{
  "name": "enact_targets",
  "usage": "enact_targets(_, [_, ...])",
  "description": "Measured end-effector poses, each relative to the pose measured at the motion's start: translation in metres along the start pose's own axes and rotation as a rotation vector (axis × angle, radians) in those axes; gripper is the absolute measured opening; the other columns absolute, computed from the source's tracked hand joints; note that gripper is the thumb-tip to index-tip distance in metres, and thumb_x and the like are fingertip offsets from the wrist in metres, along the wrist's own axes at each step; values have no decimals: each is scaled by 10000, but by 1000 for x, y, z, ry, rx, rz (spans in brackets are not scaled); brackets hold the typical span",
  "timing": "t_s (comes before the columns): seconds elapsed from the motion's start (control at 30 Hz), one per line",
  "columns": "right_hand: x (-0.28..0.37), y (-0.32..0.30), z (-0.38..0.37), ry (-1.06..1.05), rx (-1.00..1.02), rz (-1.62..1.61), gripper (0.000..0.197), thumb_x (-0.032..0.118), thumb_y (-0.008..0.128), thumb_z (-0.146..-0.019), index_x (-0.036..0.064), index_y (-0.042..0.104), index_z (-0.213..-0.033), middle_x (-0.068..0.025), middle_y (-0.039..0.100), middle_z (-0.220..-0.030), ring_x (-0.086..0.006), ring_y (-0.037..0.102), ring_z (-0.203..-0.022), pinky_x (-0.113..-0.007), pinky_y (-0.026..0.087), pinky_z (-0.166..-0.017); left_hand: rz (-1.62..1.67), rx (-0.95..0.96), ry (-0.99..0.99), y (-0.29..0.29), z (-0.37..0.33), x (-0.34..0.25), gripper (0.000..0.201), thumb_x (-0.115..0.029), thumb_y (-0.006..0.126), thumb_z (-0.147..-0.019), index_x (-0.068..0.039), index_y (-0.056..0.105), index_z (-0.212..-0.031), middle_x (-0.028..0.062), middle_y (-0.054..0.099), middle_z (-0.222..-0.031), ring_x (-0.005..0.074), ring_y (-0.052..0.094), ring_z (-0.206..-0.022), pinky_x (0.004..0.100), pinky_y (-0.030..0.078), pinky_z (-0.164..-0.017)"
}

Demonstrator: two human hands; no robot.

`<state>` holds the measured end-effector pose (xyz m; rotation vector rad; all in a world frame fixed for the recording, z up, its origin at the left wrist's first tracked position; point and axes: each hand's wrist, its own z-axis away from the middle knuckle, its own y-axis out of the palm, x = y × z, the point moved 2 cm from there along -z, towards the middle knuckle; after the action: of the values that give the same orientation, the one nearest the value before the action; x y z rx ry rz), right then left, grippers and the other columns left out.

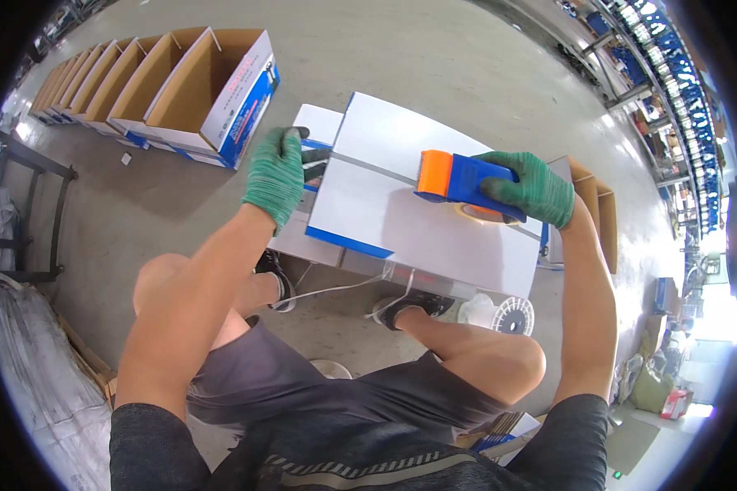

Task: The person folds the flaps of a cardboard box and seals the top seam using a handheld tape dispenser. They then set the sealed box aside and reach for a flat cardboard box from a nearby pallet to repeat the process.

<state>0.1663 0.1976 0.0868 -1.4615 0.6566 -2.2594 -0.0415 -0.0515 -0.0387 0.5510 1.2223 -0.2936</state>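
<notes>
In front of me lies a white cardboard box (434,221) with blue edging, its top flaps meeting along a lengthwise seam. My right hand (536,190), in a green knit glove, is closed round a blue and orange tape dispenser (467,182) held over the seam. Part of a tape roll (487,214) shows beneath it. At the box's left end is my left hand (280,176), gloved the same way, with fingers apart and stretched toward the box edge. I cannot tell whether its fingertips touch the cardboard. Another white box (319,123) sits partly hidden under the first.
A row of open-topped cartons (196,90) stands on the floor at far left. More brown cartons (594,192) are behind my right hand. A white spool (513,316) lies near my foot, with white cord (336,288) on the floor. A metal frame (29,196) stands left.
</notes>
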Motion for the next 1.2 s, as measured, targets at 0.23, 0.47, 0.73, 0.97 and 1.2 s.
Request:
enact_targets(0.23, [12, 5, -6, 110, 7, 154, 525, 399, 682, -856, 26, 653, -1223, -114, 713, -968, -150, 655, -827, -292, 543, -782, -8, 19, 16, -14, -7, 26, 279, -270, 428, -1055, -23, 554, -1094, 113, 645, -970, 169, 649, -869, 298, 557, -777])
enact_targets(0.47, [10, 5, -13, 74, 21, 205, 523, 402, 680, -866, 44, 643, -1245, -118, 720, -984, -166, 665, -806, -291, 546, -767, -607, -36, -114, -20, -31, 83, 259, -197, 603, -979, -52, 492, -1162, 97, 611, -910, 183, 575, -802, 306, 489, -720])
enact_targets(0.73, [21, -3, -4, 230, 111, 155, 590, 475, 671, -860, 23, 646, -1238, -143, 720, -995, -204, 665, -816, -312, 540, -796, -1452, 708, 770, 54, 19, -28, 1197, -586, 811, -625, -78, 225, -1536, 130, 288, -1571, 298, 255, -1463, 499, 125, -1214])
enact_targets(0.97, [-62, -84, 103, 420, -84, 422, 485, 312, 679, -819, -26, 667, -1167, -166, 718, -1007, -216, 675, -894, -310, 523, -843, -1742, 739, 793, 62, 25, -34, 1131, -632, 771, -647, -153, 264, -1538, 196, 152, -1602, 379, 204, -1466, 560, 143, -1190])
enact_targets(1.2, [-108, -132, 195, 742, -74, 518, 461, 369, 712, -773, 53, 715, -1110, -156, 712, -998, -212, 681, -907, -326, 518, -834, -1916, 835, 777, 73, 28, -46, 874, -654, 678, -728, -322, 400, -1488, 160, 215, -1601, 423, 187, -1466, 630, 66, -1168])
